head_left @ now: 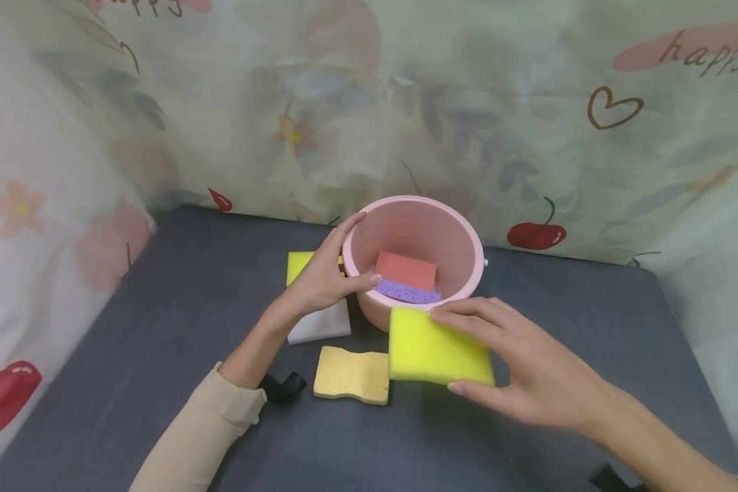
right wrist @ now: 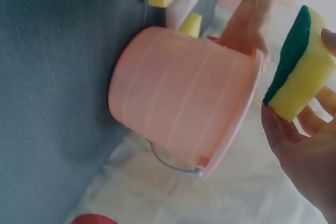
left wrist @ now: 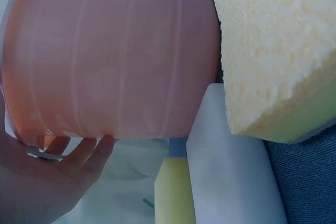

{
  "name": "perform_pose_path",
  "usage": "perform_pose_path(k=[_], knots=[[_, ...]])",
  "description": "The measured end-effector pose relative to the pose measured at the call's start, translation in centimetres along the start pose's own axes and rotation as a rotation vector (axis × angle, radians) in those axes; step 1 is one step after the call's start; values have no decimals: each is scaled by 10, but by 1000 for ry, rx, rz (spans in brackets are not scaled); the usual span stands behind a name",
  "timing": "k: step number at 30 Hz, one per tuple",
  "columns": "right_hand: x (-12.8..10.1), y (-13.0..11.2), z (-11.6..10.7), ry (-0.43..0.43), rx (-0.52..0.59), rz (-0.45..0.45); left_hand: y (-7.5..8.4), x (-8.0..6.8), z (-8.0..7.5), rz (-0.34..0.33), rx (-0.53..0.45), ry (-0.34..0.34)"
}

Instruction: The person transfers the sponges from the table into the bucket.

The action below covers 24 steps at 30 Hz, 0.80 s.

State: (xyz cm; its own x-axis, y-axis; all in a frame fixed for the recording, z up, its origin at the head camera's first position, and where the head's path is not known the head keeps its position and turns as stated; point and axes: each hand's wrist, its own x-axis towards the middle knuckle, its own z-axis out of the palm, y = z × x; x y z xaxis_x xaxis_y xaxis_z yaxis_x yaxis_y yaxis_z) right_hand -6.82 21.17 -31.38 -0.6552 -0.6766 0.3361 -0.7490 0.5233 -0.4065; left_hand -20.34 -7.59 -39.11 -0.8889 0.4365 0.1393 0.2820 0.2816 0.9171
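A pink bucket [head_left: 418, 219] stands upright on the dark table, with a red sponge [head_left: 406, 270] and a speckled purple sponge [head_left: 407, 292] inside. My left hand [head_left: 326, 272] grips its rim on the left side, thumb over the edge and fingers along the outer wall. Between the thumb and fingers of my right hand [head_left: 529, 362] is a yellow sponge [head_left: 439, 348], raised at the near side of the bucket. The right wrist view shows a green scouring layer [right wrist: 291, 51] on that sponge's underside, level with the rim.
Left of the bucket lie a white sponge [head_left: 321, 324] and another yellow sponge [head_left: 298, 265], partly behind my left hand. A tan, waisted sponge [head_left: 352, 376] is on the table [head_left: 357, 458] in front. Printed curtain [head_left: 252, 102] hangs behind and at both sides.
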Motion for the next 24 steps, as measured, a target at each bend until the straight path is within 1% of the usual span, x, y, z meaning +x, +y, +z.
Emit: perform_pose_path(k=[2,8,10,15,19,24], knots=[[3,2,-5,8,2,-1,0,-1,1,2,4,2],[11,13,-18,7,-7,55,2,-5,3,-6,16,8],[14,17,-20,12,-22,61,2,-6,4,-11,20,9],[21,27,-23,28,-57,53,3,-8,5,-10,25,13],[28,34,-24,29,-64,54,5,-9,6,-4,11,17],[38,44,-23,19,-64,79,5,-11,8,-9,2,20]])
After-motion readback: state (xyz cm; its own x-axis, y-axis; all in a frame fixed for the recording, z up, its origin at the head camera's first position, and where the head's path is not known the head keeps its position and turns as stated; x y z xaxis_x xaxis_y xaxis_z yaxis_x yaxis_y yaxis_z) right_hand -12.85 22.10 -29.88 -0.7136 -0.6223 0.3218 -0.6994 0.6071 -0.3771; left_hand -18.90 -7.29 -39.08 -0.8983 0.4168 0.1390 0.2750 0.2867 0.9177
